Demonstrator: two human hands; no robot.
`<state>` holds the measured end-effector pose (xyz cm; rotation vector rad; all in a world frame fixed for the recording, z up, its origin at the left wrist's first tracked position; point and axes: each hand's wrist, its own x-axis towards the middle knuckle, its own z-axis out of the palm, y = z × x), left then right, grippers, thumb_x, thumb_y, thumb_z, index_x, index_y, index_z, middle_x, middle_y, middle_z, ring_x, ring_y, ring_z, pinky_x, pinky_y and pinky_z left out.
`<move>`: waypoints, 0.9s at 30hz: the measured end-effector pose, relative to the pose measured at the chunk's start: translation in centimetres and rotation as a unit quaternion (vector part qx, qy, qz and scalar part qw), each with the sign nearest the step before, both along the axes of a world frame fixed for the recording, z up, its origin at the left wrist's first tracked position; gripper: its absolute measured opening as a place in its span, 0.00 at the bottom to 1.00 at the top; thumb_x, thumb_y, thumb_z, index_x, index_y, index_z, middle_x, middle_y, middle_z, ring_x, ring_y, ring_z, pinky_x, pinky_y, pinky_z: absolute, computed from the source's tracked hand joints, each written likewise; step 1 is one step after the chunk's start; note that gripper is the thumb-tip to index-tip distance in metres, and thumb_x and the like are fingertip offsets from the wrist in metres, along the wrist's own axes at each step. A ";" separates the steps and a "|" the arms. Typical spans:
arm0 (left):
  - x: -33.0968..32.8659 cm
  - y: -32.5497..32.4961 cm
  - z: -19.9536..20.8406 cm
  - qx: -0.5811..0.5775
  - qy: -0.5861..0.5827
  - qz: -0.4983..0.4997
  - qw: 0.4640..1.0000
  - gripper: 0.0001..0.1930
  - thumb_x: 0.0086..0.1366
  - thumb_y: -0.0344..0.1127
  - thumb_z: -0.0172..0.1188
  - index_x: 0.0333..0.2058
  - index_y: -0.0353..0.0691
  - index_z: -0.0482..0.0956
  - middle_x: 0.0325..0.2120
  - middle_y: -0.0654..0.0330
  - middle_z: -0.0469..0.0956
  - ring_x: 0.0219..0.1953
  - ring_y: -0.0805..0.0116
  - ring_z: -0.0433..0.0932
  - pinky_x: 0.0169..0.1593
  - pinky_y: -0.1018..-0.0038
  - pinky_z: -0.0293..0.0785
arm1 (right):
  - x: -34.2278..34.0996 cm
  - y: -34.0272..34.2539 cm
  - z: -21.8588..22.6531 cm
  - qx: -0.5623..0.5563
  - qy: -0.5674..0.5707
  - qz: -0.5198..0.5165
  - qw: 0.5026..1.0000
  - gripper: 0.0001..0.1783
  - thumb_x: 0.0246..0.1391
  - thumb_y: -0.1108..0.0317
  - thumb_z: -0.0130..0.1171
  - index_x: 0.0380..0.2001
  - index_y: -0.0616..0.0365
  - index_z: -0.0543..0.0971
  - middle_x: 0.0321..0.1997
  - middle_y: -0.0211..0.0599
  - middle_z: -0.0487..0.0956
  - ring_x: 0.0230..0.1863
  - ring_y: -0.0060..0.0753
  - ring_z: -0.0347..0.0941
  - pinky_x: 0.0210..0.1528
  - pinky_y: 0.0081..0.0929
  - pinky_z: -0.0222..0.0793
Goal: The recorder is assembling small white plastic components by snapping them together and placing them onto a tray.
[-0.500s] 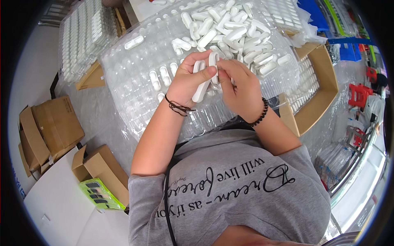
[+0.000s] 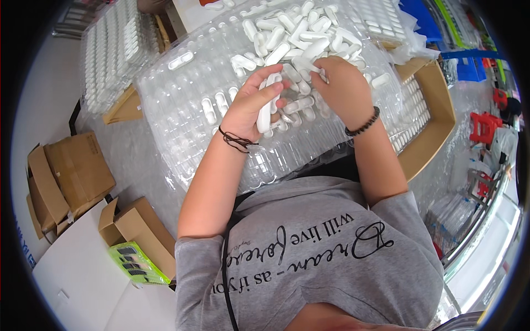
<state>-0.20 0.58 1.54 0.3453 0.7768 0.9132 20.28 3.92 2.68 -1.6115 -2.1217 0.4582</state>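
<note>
My left hand (image 2: 256,102) is closed around white oval plastic pieces (image 2: 265,115), at least two held side by side between thumb and fingers. To its right, my right hand (image 2: 345,85) is at the near edge of a loose pile of similar pieces (image 2: 301,33). Its thumb and fingertips pinch the end of a white oval piece (image 2: 305,64). Below both hands lies a clear plastic blister tray (image 2: 182,110) with molded pockets. A few pockets on its left side hold white pieces (image 2: 208,110). More loose pieces (image 2: 301,105) lie between my hands.
Stacked trays full of white pieces (image 2: 110,55) stand at the far left. An open cardboard box (image 2: 436,121) with filled trays is on the right. Other cardboard boxes (image 2: 77,168) sit at the left, and a red stool (image 2: 484,128) stands at the far right.
My right hand has moved away from my left hand, to the right and toward the pile. My left hand has stayed in nearly the same place, still holding white pieces.
</note>
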 end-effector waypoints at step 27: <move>0.8 -0.2 0.0 0.076 0.085 0.016 0.993 0.18 0.58 0.27 0.62 0.48 0.41 0.77 0.39 0.65 0.80 0.38 0.75 0.78 0.42 0.79 0.74 | -2.1 -3.4 0.6 -0.276 0.470 0.152 0.824 0.22 0.57 0.79 0.50 0.53 0.55 0.61 0.44 0.33 0.66 0.39 0.17 0.65 0.37 0.18 0.65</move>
